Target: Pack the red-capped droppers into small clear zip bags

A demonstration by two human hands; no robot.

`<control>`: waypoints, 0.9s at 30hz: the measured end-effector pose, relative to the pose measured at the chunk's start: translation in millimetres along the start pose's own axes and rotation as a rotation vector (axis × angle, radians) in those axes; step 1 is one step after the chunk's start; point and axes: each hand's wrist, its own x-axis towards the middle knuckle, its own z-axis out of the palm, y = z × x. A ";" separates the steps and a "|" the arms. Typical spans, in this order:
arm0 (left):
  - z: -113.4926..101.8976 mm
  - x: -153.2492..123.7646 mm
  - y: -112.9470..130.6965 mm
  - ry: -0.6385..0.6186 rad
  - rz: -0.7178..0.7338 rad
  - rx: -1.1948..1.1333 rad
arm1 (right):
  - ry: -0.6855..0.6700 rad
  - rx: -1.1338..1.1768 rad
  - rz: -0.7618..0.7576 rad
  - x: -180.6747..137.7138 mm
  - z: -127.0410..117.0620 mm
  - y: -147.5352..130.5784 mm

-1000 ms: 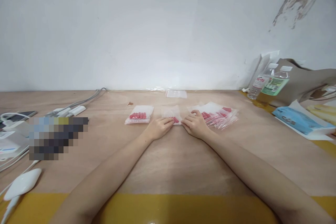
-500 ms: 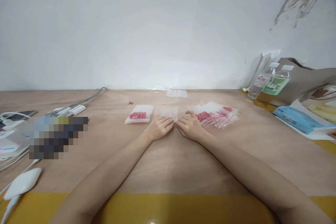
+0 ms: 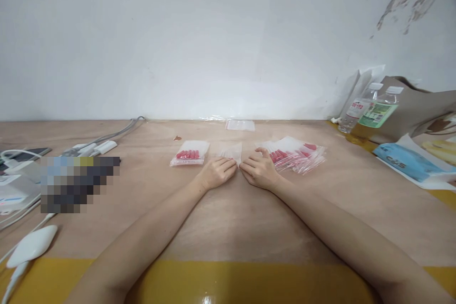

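Observation:
A small clear zip bag [image 3: 230, 150] lies flat in the middle of the table, its near edge at my fingertips. My left hand [image 3: 220, 172] rests with its fingers closed together on the bag's near edge. My right hand [image 3: 260, 170] is at the bag's near right corner, fingers curled and pinched there, index finger raised. What lies under the fingertips is hidden. Left of my left hand sits a neat stack of bags holding red pieces [image 3: 188, 153]. Beside my right hand spreads a loose pile of similar bags with red pieces [image 3: 299, 154].
Another flat bag [image 3: 240, 125] lies near the wall. Two bottles [image 3: 377, 109], a paper bag [image 3: 420, 104] and a blue tissue pack [image 3: 409, 160] stand at the right. White chargers, cables [image 3: 117, 133] and a white puck-shaped device [image 3: 32, 245] lie at the left.
My right hand has shifted slightly right, leaving a small gap between the fingertips of both hands. My left hand stays at the bag's edge. The view has turned slightly.

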 end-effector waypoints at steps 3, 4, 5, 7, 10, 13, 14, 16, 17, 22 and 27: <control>-0.3 1.0 -0.2 0.003 0.001 0.001 | 0.007 -0.002 -0.007 0.2 0.2 -0.1; -0.4 1.3 -0.6 -0.001 0.003 -0.002 | 0.012 -0.004 -0.015 0.2 0.5 -0.2; -0.5 1.6 -0.9 -0.007 0.005 -0.005 | 0.016 -0.008 -0.020 0.2 0.9 -0.4; -0.7 2.0 -1.4 -0.020 0.005 -0.011 | 0.014 -0.013 -0.022 0.6 1.6 -1.4; -1.5 2.2 -1.7 -0.034 -0.017 -0.016 | 0.000 -0.008 0.000 1.1 1.6 -2.5; -3.4 1.9 -2.4 -0.044 -0.046 -0.016 | 0.002 0.001 0.055 -1.3 0.3 -0.3; -4.2 1.7 -3.0 -0.048 -0.053 -0.015 | 0.008 0.005 0.079 -3.0 -0.5 1.3; -6.1 0.9 -4.9 -0.054 -0.063 -0.010 | 0.023 0.021 0.127 -7.4 -2.5 5.3; -7.0 0.3 -6.0 -0.057 -0.066 -0.008 | 0.031 0.030 0.149 -9.7 -3.6 7.4; -12.8 -4.5 -12.5 -0.069 -0.093 0.007 | 0.046 0.060 0.260 -17.9 -8.0 15.5; -16.3 -9.6 -16.9 -0.095 -0.157 0.026 | 0.035 0.066 0.302 -20.2 -6.9 20.0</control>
